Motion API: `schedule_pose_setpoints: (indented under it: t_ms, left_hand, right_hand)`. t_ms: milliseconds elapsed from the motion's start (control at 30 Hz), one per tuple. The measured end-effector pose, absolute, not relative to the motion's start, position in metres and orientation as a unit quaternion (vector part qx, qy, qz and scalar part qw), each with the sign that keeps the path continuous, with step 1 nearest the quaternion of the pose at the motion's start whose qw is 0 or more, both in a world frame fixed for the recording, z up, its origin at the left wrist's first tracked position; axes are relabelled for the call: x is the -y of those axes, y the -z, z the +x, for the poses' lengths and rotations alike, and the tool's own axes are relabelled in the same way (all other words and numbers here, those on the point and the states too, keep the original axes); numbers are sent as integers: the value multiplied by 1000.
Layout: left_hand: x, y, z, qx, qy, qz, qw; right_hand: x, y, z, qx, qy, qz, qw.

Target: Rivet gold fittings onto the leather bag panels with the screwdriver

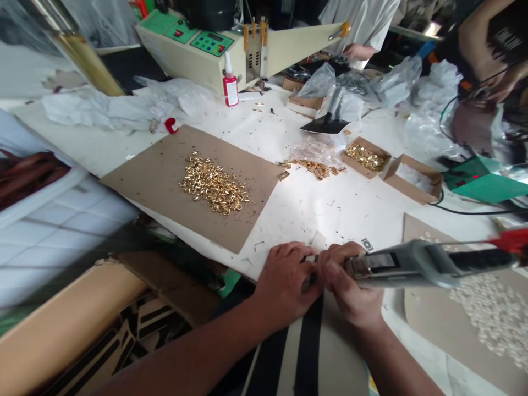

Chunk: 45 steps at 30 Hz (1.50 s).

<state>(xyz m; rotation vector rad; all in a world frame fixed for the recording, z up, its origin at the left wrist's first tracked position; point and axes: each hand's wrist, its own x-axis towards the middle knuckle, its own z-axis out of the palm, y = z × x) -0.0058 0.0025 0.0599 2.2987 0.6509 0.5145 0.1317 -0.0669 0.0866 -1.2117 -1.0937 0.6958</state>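
My right hand (pixel 350 286) is wrapped round the front end of a grey power screwdriver (pixel 408 264), which lies sideways with its red rear end to the right. My left hand (pixel 289 280) meets it at the table's front edge, fingers curled and closed on a small piece that is mostly hidden. The screwdriver's tip is covered by my fingers. Below both hands hangs a flat panel with black and beige stripes (pixel 307 352). Nearby on the table lies a small metal plate with holes (pixel 367 243).
A brown board (pixel 152 170) carries a heap of gold clasps (pixel 212 184). Gold plates (pixel 317 168), small cartons (pixel 412 179) and a red bottle (pixel 230 88) stand farther back, before a cream machine (pixel 185 55). Small pale pieces (pixel 495 313) cover a board at right. Two people work beyond.
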Motion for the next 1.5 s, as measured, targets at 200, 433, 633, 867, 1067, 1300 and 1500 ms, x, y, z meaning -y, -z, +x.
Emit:
schedule_pose_setpoints:
  t_ms: [200,433,633,867,1067,1300,1500]
  left_hand:
    - [-5,-66,-7,-245,-200,890,329]
    - [-6,-67,-5,-237,-218,896,306]
    - [-14,-71,-7,-180,-213,919,279]
    - [-33,-72,-64,-72,-187,954,224]
    - [-14,-81,-107,-22,-62,972,227]
    - [-13,-100,-48,-205,-223,840,451]
    - [-34,-157,-10,-354,-301,662,588]
  right_hand:
    - [58,-89,132,401,-295,-524,692]
    - [112,-129,145,322,-185,-570,733]
    - [245,-95,151,151,-112,-830,525]
    - [310,-65,148,105,-22,-903,417]
    - [308,-61,144,137,-9,-898,418]
    - [324,-44,148,141,-4,-866,480]
    - [346,-40,151,83,97,-828,547]
